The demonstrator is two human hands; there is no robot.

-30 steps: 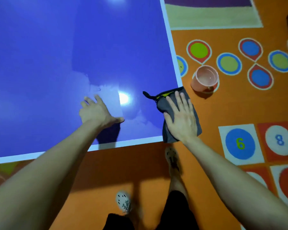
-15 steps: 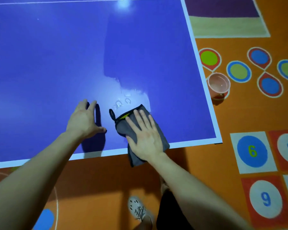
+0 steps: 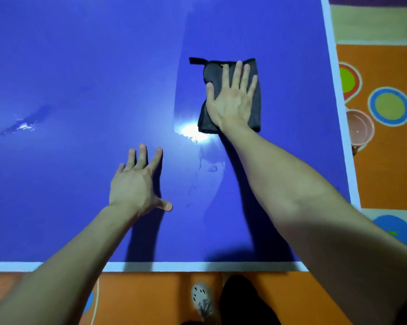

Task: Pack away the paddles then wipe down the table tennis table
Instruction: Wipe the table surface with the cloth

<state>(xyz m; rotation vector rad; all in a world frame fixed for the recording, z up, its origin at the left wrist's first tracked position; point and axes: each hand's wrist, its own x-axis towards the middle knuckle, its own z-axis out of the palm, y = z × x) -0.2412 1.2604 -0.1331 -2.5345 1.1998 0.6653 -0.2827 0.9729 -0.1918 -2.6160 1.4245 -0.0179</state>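
The blue table tennis table (image 3: 80, 66) with white edge lines fills most of the view. A folded dark grey cloth (image 3: 256, 113) with a black loop lies on it, well in from the near edge. My right hand (image 3: 233, 99) presses flat on the cloth with straight, spread fingers. To the left and nearer me, my left hand (image 3: 136, 184) rests flat on the bare table surface, fingers spread. A wet streak trails from the cloth back towards me, and a wet patch (image 3: 22, 125) glints at the far left. No paddles are in view.
A pink plastic bowl (image 3: 359, 127) stands on the orange floor just past the table's right edge. Painted coloured circles (image 3: 389, 106) cover the floor on the right. My shoe (image 3: 202, 299) shows below the near table edge.
My right hand has pushed the cloth from the near edge forward, deeper onto the table, leaving a wet trail. My left hand has also moved further in from the edge.
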